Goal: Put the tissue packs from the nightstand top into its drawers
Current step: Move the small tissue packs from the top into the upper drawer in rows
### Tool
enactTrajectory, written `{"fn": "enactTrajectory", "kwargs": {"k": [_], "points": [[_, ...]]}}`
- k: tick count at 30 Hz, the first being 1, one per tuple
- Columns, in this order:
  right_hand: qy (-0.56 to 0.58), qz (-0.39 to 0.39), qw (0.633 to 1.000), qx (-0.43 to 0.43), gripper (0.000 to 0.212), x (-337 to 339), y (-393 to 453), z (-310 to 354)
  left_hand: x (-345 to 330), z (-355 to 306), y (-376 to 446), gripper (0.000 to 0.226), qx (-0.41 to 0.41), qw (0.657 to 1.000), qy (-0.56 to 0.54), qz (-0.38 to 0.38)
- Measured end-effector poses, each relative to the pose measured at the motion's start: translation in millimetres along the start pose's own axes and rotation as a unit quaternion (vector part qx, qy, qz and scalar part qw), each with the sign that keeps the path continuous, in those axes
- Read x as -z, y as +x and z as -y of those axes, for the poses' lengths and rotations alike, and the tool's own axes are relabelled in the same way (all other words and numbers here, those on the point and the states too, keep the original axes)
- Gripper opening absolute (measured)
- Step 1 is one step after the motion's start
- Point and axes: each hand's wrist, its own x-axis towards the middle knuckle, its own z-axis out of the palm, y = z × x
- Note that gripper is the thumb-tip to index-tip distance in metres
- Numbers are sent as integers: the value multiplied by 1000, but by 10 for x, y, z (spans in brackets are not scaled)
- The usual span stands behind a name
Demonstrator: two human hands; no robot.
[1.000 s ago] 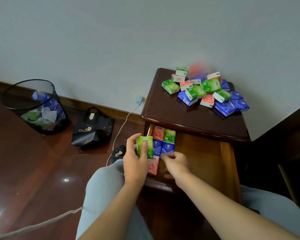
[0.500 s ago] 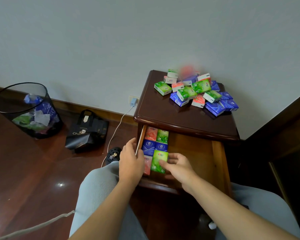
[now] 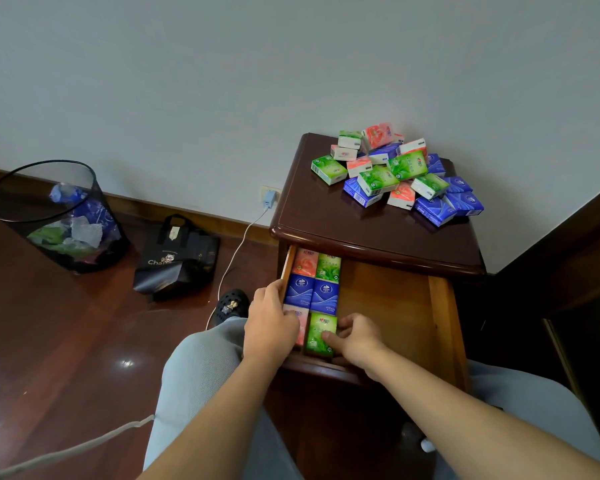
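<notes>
A dark wooden nightstand [image 3: 319, 220] carries a heap of several green, blue and pink tissue packs [image 3: 399, 174] at its back right. Its top drawer [image 3: 388, 306] is pulled open, with two columns of packs lying flat at the left end. The nearest one in the right column is a green pack [image 3: 321, 332]. My right hand [image 3: 357, 339] pinches that green pack, thumb on its face, fingers at its right edge. My left hand [image 3: 271, 323] rests on the drawer's left side and covers part of a pink pack [image 3: 301, 322].
A black mesh waste bin [image 3: 56, 216] with rubbish stands on the dark floor at the left. Beside it lie a black bag [image 3: 177, 258] and a white charger cable [image 3: 236, 251] plugged into the wall. My knees are in front of the drawer; dark furniture [image 3: 568, 258] stands right.
The green pack went from my left hand down into the drawer's front right slot. My right hand now holds it there, and my left hand has settled on the drawer's left side.
</notes>
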Motion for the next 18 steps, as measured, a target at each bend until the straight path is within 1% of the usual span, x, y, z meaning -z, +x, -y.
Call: {"fn": "enactTrajectory", "kwargs": {"k": [3, 6, 9, 11, 14, 18], "points": [[-5, 9, 1000, 3, 53, -43, 20, 19, 4, -1, -8, 63, -6, 1000, 2, 3], [-51, 32, 998, 26, 73, -36, -9, 83, 8, -2, -1, 64, -6, 1000, 2, 7], [-101, 18, 994, 49, 89, -60, -41, 146, 9, -9, -5, 66, -4, 1000, 4, 7], [-107, 6, 993, 59, 93, -106, -53, 187, 20, -24, -14, 66, -1, 1000, 1, 11], [-106, -11, 993, 54, 96, -156, -50, 228, 38, -46, -25, 67, -1, 1000, 5, 16], [-109, -10, 993, 37, 98, -160, -46, 242, 45, -65, -51, 67, -10, 1000, 17, 17]]}}
